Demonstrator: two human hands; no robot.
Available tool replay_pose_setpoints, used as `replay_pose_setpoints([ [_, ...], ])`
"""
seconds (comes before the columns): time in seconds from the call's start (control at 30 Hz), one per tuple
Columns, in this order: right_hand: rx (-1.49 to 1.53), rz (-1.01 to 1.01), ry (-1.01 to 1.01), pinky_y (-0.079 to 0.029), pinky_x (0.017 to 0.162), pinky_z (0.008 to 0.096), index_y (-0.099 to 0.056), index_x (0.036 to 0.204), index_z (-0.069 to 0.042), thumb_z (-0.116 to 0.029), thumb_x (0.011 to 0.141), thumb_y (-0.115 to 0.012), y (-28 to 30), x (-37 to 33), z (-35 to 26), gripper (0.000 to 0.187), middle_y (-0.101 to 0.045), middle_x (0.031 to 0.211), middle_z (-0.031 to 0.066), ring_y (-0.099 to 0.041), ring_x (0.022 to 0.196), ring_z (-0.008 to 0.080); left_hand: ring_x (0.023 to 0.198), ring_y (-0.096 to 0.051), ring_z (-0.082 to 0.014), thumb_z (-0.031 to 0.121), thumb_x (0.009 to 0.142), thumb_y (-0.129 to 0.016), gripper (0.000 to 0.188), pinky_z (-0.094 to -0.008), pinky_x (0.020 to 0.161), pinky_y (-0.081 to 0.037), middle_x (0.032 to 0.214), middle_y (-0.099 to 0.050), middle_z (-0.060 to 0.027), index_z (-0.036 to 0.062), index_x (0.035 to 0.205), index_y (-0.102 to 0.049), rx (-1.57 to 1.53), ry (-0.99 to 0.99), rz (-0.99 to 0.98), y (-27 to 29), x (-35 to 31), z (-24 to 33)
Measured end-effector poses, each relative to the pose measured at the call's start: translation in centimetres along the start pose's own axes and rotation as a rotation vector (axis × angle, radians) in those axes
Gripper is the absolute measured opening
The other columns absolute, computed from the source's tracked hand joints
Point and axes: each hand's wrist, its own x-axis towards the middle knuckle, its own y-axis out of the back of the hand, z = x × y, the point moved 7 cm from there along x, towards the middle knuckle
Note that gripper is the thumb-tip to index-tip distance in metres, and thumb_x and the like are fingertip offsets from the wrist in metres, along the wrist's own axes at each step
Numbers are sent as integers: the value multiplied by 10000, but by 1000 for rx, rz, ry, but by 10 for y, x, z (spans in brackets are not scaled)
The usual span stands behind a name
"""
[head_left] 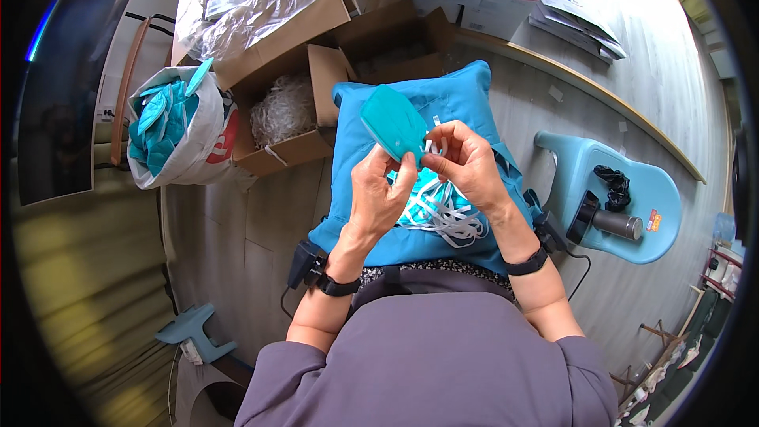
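Observation:
A flat teal piece with rounded corners point(393, 120), perhaps a tag or small pouch, is held up above my lap. My left hand point(382, 194) pinches its lower edge between thumb and fingers. On the other side my right hand point(466, 164) has its fingertips closed on a narrow white strap point(431, 145) beside the piece's lower right corner. Beneath both hands, a pile of teal pieces with loose white straps point(443, 209) lies on a blue cushion point(356, 213) across my lap; my hands partly cover the pile.
Left stands a white bag point(150, 168) filled with teal pieces. Next to it, an open cardboard box point(277, 160) holds tangled white straps. Packages in clear plastic point(261, 8) and a white-and-blue box point(494, 8) are beyond. A light-blue stool point(624, 166) at right bears a dark cylinder point(617, 224).

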Motion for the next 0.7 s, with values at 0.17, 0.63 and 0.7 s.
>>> replay_pose_setpoints([
  [0.17, -233, -12, -35, -381, 549, 204, -591, 838, -18, -17, 886, -723, -7, -4, 4, 141, -524, 700, -55, -431, 631, 13, 750, -591, -51, 90, 937, -663, 122, -241, 680, -508, 783, -631, -19, 1, 984, -593, -148, 108, 17, -1, -1, -15],
  [0.63, -383, 249, 354, -411, 563, 218, -622, 800, -26, -49, 895, -702, 1, 38, -17, 127, -601, 672, -14, -500, 621, 38, 784, -591, -81, 19, 924, -689, 169, -222, 694, -478, 910, -652, -30, -14, 1073, -618, -193, -81, 109, 35, -18, 19],
  [0.7, -497, 465, 368, -460, 588, 238, -645, 810, -30, -89, 903, -705, 55, 60, 0, 125, -643, 697, 23, -567, 639, 73, 876, -623, -115, 12, 930, -679, 223, -222, 764, -497, 1003, -674, -64, -39, 1135, -604, -285, -145, 141, 53, -32, 45],
])
